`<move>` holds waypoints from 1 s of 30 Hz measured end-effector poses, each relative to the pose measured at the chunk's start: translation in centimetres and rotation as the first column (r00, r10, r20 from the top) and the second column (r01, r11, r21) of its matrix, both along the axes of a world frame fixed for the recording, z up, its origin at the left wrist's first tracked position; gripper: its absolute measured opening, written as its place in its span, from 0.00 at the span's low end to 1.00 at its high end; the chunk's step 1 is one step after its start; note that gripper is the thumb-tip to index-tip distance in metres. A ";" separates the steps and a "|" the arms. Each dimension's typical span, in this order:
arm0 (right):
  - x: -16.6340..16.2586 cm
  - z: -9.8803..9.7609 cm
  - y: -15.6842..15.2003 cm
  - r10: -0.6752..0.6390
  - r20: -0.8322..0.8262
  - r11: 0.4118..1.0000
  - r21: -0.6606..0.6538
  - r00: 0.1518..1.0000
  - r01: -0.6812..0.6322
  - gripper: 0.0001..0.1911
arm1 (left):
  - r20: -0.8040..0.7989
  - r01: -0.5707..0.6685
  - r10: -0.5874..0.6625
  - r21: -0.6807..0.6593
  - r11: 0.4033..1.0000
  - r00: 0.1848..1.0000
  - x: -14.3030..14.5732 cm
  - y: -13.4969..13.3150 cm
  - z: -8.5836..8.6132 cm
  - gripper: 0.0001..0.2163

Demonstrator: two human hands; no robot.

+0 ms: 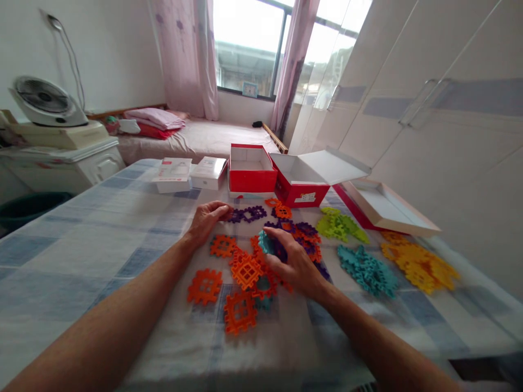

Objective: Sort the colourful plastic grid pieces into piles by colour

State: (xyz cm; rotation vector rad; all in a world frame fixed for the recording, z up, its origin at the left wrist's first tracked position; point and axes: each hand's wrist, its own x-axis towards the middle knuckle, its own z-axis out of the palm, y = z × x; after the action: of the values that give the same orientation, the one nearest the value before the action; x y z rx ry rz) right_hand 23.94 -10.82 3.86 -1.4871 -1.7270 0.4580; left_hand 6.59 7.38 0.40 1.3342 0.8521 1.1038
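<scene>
Checked cloth (pixel 134 228) spreads across the lower frame, with red boxes (pixel 252 181) at upper centre and a fan (pixel 44 100) at upper left. At centre, the right hand (pixel 295 261) pinches a teal piece (pixel 263 243) between thumb and fingers, just above orange pieces (pixel 247 271). Left of centre, the left hand (pixel 207 220) has its fingertips at purple pieces (pixel 246 214), though whether it grips them I cannot tell.
</scene>
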 end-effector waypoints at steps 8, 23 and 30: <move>3.8 0.4 -1.1 -0.078 -0.829 0.997 -0.073 0.554 0.032 0.19 | -0.022 0.011 -0.011 -0.008 1.000 1.000 -0.1 0.0 0.1 0.10; 12.9 0.4 -9.8 -0.611 0.536 0.788 0.342 0.583 0.511 0.23 | 0.021 -0.038 0.038 0.013 0.999 0.999 0.1 -0.1 0.1 0.09; 13.5 -0.9 -10.5 -0.579 0.587 0.812 0.353 0.567 0.464 0.26 | 0.016 -0.006 0.005 0.025 1.000 1.000 0.0 0.0 0.1 0.10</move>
State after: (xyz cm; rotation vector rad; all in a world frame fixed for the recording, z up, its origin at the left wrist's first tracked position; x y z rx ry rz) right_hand 37.40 -21.28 2.98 -2.0978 -1.6295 -0.6226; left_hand 6.63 7.34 0.52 1.3429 0.8333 1.1312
